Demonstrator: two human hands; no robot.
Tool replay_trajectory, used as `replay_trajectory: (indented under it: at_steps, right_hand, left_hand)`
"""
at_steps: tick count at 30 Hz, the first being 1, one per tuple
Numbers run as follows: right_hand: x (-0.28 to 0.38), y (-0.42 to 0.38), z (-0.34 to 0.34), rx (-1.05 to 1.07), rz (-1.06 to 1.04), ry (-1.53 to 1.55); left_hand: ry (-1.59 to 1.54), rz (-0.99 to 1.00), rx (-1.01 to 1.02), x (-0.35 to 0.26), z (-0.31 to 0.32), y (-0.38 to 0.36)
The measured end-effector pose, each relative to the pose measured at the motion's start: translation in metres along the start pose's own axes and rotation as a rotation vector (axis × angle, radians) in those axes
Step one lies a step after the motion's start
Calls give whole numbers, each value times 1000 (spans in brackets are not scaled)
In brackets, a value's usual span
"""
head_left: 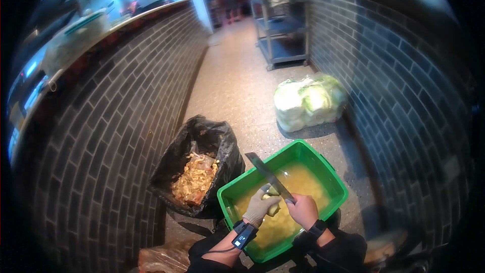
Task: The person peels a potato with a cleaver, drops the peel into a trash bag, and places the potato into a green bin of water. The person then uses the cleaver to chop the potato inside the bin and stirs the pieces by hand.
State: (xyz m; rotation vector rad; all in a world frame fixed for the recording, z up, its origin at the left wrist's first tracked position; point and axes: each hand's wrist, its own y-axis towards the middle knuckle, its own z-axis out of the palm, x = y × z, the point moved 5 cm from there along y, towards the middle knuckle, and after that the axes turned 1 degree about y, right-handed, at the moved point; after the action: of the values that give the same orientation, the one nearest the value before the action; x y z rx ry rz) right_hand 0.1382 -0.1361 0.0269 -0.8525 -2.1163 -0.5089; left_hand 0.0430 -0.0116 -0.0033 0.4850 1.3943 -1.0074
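Note:
My left hand [259,206], in a light glove, is closed round a pale yellowish piece of food [273,205]. My right hand [304,211] is bare and grips the handle of a knife [268,173]. The dark blade points up and to the left, passing just above the piece. Both hands are over a green tub [332,192], which holds cloudy yellowish liquid with pale pieces in it.
Left of the tub, a black-lined bin [231,144] holds food scraps. Bagged cabbages [310,102] lie on the floor ahead, with a wheeled cart [283,59] beyond. Brick walls run along both sides. A plastic bag [164,260] sits at the lower left.

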Motion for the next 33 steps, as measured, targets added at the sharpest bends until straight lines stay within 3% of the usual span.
replay_trajectory:
  at_steps: [2, 9, 13, 16, 18, 19, 21, 27, 30, 33]
  right_hand:
    - [2, -3, 0, 2, -48, -35]
    - [3, -6, -12, -22, -23, -29]
    - [-7, -5, -23, -71, 32, -5]
    - [-11, -4, -33, -91, 42, -15]
    - [-13, -3, -39, -107, 44, -23]
    - [-14, -2, -43, -111, 50, -19]
    - [-18, -2, -48, -126, 71, -6]
    - [-25, -1, -49, -132, 79, -62]
    - [-18, -3, -63, -120, 63, -23]
    - [-19, -6, -70, -173, -9, -63]
  left_hand:
    - [-206, -53, -36, 15, -6, 12]
    - [-107, -95, -158, 9, -4, 8]
    - [-168, -119, -110, 18, -5, 8]
    - [-47, -93, -50, 41, -11, 17]
    - [496, -8, 14, 45, -11, 16]
    - [504, -10, 20, 49, -11, 14]
    - [723, -191, 82, 66, -9, 8]
    - [854, -544, 139, 105, 1, -9]
    - [977, -466, 173, 179, -30, 9]
    - [1177, -382, 231, 185, -28, 9]
